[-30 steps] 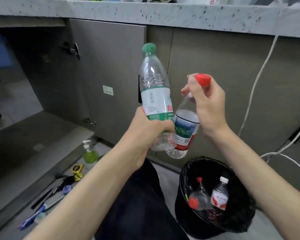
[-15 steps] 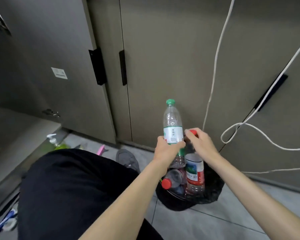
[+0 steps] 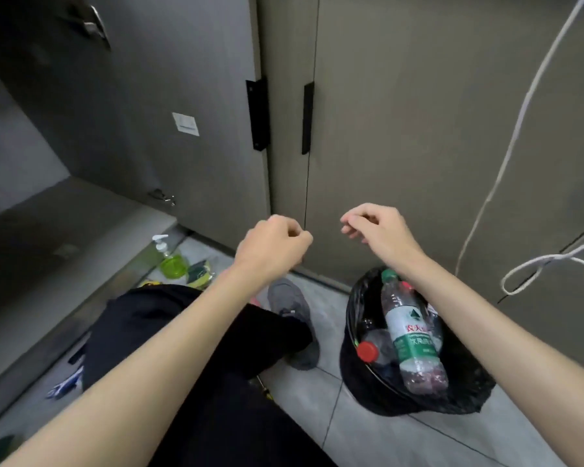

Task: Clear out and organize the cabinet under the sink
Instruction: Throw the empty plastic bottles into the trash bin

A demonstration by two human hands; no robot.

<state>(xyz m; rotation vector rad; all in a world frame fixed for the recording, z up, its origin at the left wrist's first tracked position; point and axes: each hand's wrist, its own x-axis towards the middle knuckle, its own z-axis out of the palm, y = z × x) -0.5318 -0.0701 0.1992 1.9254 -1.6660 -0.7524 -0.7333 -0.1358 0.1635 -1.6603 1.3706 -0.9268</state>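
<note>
Both bottles have left the hands; green-capped bottle (image 3: 410, 335) leans on the bin (image 3: 354, 372) rim, left hand (image 3: 272, 242) and right hand (image 3: 376, 230) loosely curled, empty, above open floor

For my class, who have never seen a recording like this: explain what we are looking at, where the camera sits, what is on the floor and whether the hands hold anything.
The camera is worn on a person's head, looking down past their own arms. The left hand and right hand hang in front of the cabinet doors with loosely curled fingers, holding nothing. Below the right arm stands a black-lined bin with plastic bottles inside, including a green-capped bottle. On the floor to the left, by the open cabinet, stand a green soap dispenser and a sponge.
</note>
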